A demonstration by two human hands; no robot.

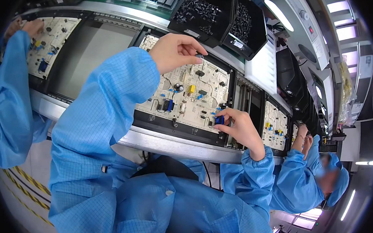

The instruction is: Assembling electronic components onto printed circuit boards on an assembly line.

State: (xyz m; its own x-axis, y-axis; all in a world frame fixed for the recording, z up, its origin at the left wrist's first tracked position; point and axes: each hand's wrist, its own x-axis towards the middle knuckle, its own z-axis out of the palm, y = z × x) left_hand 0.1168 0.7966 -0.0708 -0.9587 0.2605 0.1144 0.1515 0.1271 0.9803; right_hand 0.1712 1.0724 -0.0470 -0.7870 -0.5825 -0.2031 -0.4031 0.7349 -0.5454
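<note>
Below me lies a cream circuit board (pixel 190 112) in a black frame, set with small black, blue and yellow parts. My left hand (pixel 172 53) is above the board's far side, closed in a pinch on a small dark cylindrical component (pixel 199 56) with thin leads. At the near right corner of the board, my right hand (pixel 243 130) closes thumb and fingers on a blue block-shaped component (pixel 219 120). Whether that part is seated or only held against the board, I cannot tell. A similar blue component (pixel 168 105) stands on the board farther left.
Two black bins of small dark parts (pixel 198 14) (pixel 244 25) stand beyond the board. A metal rail (pixel 175 144) runs along the near edge. More framed boards (pixel 273 126) (pixel 52 43) lie to either side, where co-workers' hands (pixel 303 137) (pixel 33 28) are at work.
</note>
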